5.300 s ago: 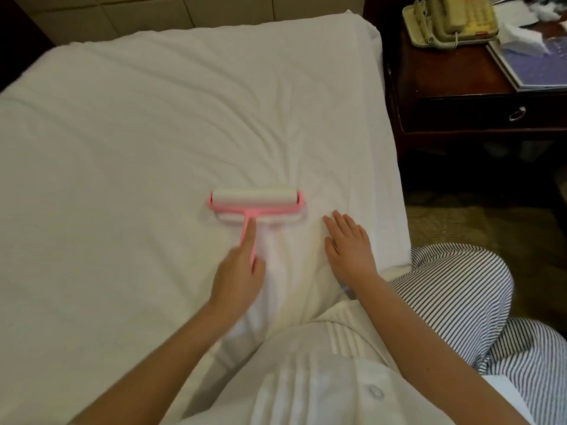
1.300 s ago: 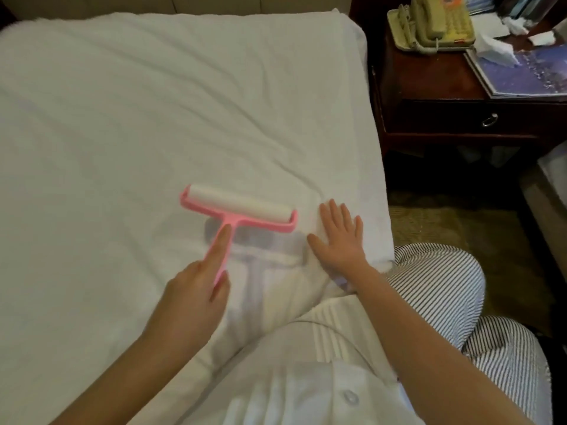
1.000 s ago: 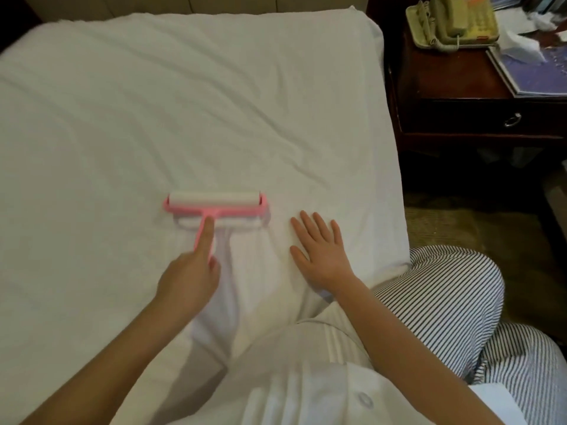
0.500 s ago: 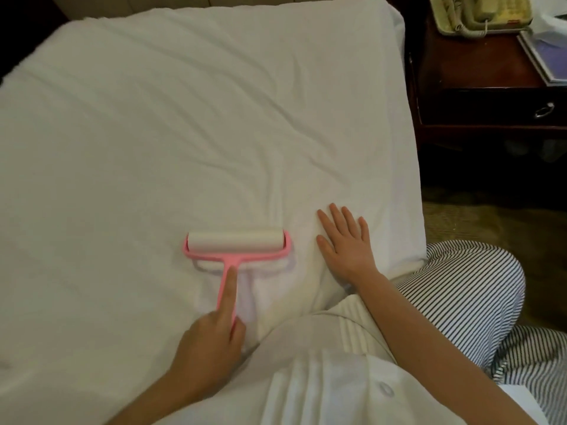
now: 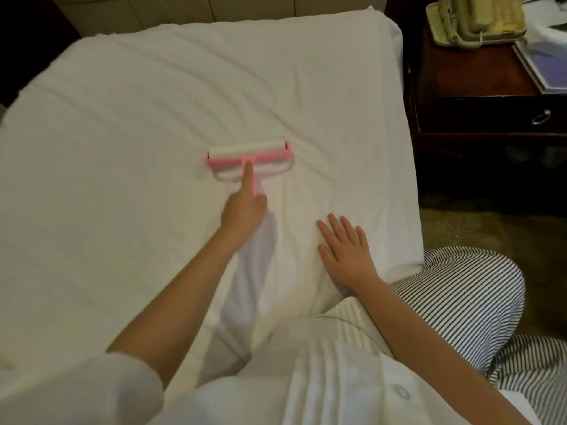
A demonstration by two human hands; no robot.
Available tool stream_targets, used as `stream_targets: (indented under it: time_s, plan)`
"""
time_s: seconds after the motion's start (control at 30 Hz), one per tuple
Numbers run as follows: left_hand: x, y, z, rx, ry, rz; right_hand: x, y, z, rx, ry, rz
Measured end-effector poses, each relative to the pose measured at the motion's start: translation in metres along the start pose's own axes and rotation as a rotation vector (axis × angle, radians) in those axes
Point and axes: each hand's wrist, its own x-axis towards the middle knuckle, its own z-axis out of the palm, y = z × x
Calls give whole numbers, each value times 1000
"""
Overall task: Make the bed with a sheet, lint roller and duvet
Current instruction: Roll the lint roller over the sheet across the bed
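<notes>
Two hands are at work on the sheet [image 5: 138,142], and each has its own job. Your left hand [image 5: 244,210] is clenched round the pink handle of the lint roller [image 5: 249,151], with the forefinger laid straight along the stem toward the crossbar; that finger seems there to press the drum down and keep it square as it runs. The roller sits near the middle of the bed, its white drum lying flat on the cloth at about twelve o'clock from that hand, the pink frame on your side of the drum.

Your right hand [image 5: 346,253] lies flat and released, fingers spread, palm down on the sheet at roughly four o'clock from the roller and well apart from it. It grasps nothing; I judge it pins the cloth near the bed's edge so the sticky drum does not drag the sheet along.

Creases fan out across the sheet from around the roller toward one and two o'clock, so that patch looks likely to bunch if you push hard. No duvet shows anywhere, so the rolling step appears to be in hand and the covering not yet begun. The bedside table [image 5: 478,72], with a telephone [image 5: 475,19] on it, stands off at two o'clock, clear of the work
</notes>
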Motion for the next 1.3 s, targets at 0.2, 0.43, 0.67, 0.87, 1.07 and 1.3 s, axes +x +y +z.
stream_targets:
  time_s: [0.2,0.43,0.67,0.87,1.07,1.3]
  plan:
    - [-146,-43,12,144,-211,4,-1,-3,-1,-7,3,3]
    - [-89,-23,10,156,-111,16,-2,-4,-4,33,5,19]
    - [17,9,16,-195,9,-13,0,-1,0,28,39,9]
    - [-141,-42,25,-30,-214,10,2,-2,0,52,67,21]
    - [-151,-37,15,-5,-267,-17,4,-10,-2,89,84,65]
    - [13,10,13,52,-64,44,4,-5,1,77,121,46]
